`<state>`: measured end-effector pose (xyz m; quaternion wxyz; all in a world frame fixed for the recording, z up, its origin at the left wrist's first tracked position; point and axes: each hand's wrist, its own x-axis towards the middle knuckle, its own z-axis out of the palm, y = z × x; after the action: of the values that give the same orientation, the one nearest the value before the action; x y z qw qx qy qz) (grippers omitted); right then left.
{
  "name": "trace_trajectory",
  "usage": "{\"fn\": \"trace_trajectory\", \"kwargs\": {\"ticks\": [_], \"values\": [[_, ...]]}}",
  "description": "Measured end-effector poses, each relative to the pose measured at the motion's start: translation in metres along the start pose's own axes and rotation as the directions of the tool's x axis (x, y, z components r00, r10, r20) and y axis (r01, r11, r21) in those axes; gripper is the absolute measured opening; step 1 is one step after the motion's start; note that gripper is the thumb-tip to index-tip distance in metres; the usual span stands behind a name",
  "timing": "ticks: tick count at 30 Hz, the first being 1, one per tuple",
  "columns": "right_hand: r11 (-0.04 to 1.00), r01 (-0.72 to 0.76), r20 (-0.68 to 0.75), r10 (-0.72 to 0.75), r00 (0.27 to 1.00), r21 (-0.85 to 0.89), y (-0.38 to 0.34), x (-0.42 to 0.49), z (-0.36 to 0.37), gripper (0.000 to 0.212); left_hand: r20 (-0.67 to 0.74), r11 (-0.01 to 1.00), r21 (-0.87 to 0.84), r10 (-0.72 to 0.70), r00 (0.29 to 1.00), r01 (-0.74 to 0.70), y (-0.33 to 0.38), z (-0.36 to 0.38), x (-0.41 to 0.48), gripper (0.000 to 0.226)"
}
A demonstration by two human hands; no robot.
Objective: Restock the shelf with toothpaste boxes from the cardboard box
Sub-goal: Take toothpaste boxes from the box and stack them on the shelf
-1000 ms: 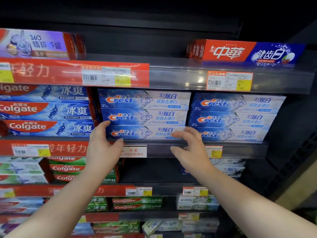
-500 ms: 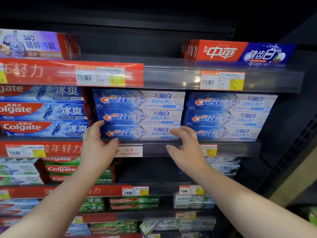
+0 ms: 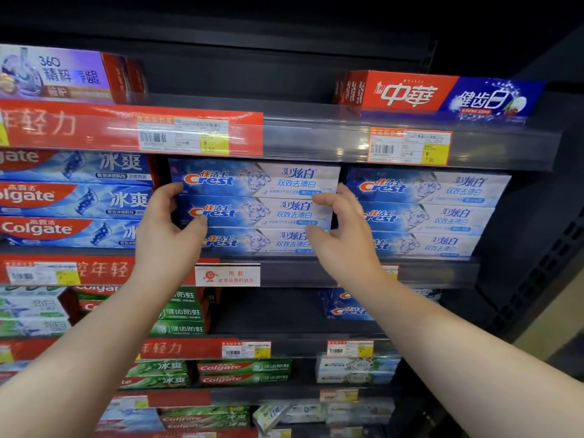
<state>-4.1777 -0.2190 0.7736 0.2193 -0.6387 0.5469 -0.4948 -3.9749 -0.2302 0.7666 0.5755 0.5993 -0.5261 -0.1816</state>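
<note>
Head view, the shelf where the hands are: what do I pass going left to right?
Colgate stack → left hand → first Crest stack → right hand → second Crest stack.

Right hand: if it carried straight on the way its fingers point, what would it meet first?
Most likely the right end of the left Crest stack: the right hand points up and inward, its fingers curled beside the middle box. Whether they touch is unclear.
</note>
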Motion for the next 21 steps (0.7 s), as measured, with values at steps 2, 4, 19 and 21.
{"fn": "trace_trajectory", "kwargs": {"ticks": [2, 4, 19, 21], "values": [[1.000, 0.000, -0.013, 0.000, 1.000, -0.006, 0.001, 0.002, 0.000, 0.039, 0.011, 1.000, -0.009, -0.008, 1.000, 0.008, 0.001, 0.001, -0.001, 0.050], [1.000, 0.008, -0.027, -0.008, 1.000, -0.019, 0.001, 0.003, 0.000, 0.040, 0.018, 1.000, -0.009, -0.006, 1.000, 0.006, 0.001, 0.002, -0.003, 0.050], [0.996, -0.004, 0.066, 0.010, 0.998, -0.093, -0.002, 0.001, -0.011, 0.043, 0.077, 0.990, 0.060, 0.121, 0.990, -0.126, -0.002, 0.003, -0.004, 0.051], [0.990, 0.043, 0.070, -0.034, 0.997, -0.132, 0.001, 0.000, -0.018, 0.044, 0.081, 0.988, 0.088, 0.121, 0.989, -0.128, 0.001, 0.002, -0.006, 0.053]]}}
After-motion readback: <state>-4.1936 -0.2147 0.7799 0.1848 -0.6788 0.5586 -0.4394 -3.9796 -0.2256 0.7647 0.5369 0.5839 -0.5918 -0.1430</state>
